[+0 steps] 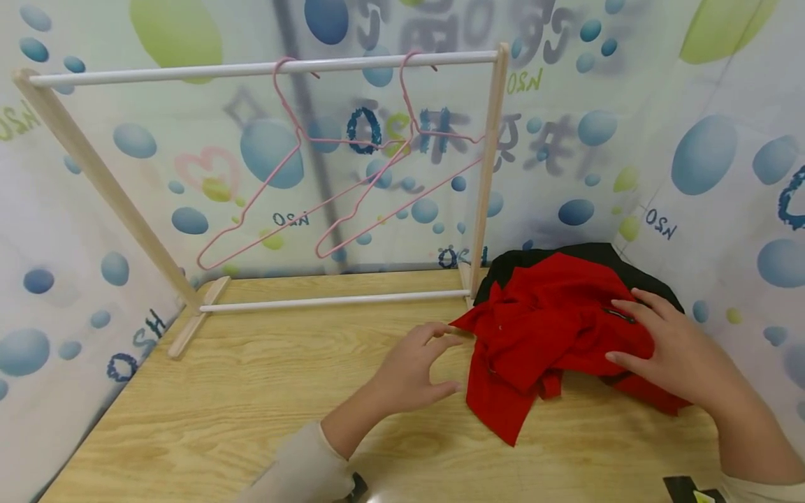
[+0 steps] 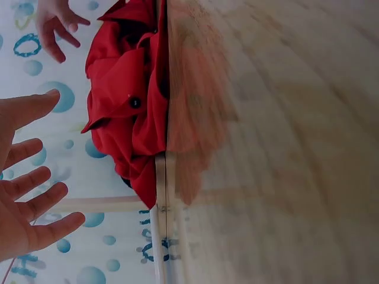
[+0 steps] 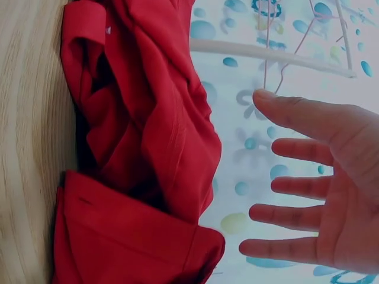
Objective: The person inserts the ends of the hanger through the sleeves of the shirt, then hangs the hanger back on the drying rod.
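Observation:
A crumpled red shirt (image 1: 553,328) with a collar, cuffs and dark buttons lies in a heap at the right of the table, over a black garment (image 1: 591,255). My left hand (image 1: 415,370) is just left of the heap, fingers apart and holding nothing. Over the shirt's right side hovers my right hand (image 1: 673,342), its fingers spread. In the right wrist view the right hand (image 3: 320,189) stands apart from the red cloth (image 3: 148,118). The left wrist view likewise has the left hand (image 2: 29,183) away from the shirt (image 2: 127,89).
A rack with a white top bar (image 1: 189,73) and wooden posts (image 1: 490,168) stands at the back of the wood-grain table (image 1: 283,391). Two pink hangers (image 1: 251,202) hang from it. Patterned curtain walls (image 1: 711,223) enclose the table.

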Motion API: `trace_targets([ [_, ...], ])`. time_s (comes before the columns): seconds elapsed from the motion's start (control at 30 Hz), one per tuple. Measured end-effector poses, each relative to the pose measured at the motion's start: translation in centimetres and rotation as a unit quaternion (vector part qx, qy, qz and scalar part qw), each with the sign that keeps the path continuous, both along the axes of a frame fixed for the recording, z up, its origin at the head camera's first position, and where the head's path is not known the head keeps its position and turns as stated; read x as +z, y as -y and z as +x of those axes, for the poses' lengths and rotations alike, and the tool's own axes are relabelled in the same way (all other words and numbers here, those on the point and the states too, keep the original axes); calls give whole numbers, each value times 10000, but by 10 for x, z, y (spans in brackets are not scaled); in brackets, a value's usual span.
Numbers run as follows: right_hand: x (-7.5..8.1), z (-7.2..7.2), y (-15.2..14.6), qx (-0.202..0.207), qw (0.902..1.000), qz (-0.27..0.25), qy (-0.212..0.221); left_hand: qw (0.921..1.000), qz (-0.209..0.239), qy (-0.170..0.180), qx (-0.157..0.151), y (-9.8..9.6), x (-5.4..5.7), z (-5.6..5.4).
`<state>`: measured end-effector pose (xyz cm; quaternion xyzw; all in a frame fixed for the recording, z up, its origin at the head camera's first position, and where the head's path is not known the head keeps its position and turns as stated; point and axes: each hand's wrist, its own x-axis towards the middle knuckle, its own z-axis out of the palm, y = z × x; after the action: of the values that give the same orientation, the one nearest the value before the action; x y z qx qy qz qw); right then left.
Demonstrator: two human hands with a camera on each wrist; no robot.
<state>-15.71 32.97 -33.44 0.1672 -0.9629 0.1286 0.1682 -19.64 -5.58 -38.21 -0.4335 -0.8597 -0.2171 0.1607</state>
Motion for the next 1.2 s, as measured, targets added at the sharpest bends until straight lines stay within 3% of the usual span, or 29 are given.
trace_targets([
  [0.27, -7, -4, -12, -255, 9972, -70, 696, 9975, -48, 668, 217, -21, -5, -5],
  [0.53, -14, -12, -26, -434, 9908, -178, 1270, 9957, -43, 884, 291, -43, -7, -14],
  [0.7, -20, -19, -36, -466, 9869, -289, 1519, 9912, 13, 1265, 391, -56, -12, -23],
  [0.87, -26, -26, -44, -446, 9833, -479, 1696, 9777, 205, 2009, 573, -68, -14, -35],
  [1.07, -28, -36, -49, -329, 9826, -507, 1759, 9496, 307, 2988, 895, -82, -13, -51],
  [1.2, -28, -45, -50, -272, 9803, -531, 1885, 9341, 335, 3418, 979, -92, -14, -58],
])
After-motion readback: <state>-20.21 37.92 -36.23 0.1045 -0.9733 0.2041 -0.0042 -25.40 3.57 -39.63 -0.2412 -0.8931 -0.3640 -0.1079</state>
